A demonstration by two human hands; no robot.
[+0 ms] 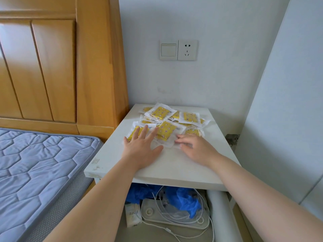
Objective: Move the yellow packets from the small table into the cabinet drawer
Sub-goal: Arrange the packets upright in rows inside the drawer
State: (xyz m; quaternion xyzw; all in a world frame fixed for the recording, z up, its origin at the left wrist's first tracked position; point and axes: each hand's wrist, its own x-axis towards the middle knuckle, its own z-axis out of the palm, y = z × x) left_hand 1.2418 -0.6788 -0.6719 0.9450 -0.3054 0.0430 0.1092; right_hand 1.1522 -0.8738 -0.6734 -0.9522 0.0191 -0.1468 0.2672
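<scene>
**Both hands on the packet pile**

The yellow packets point(167, 130) lie in a loose, overlapping heap on the far half of the small white table point(174, 167). The left hand point(141, 145) lies flat with its fingers spread over the nearest packets, gripping nothing. The right hand point(197, 149) rests just beside it, fingers lightly bent onto a clear wrapper edge; blur hides whether they pinch it. Below the tabletop, the open drawer point(220, 206) holds blue plastic and white cables.

glossy plastic yellow packets point(165, 130), matt white table point(174, 165), varnished wood headboard point(52, 67)
</scene>
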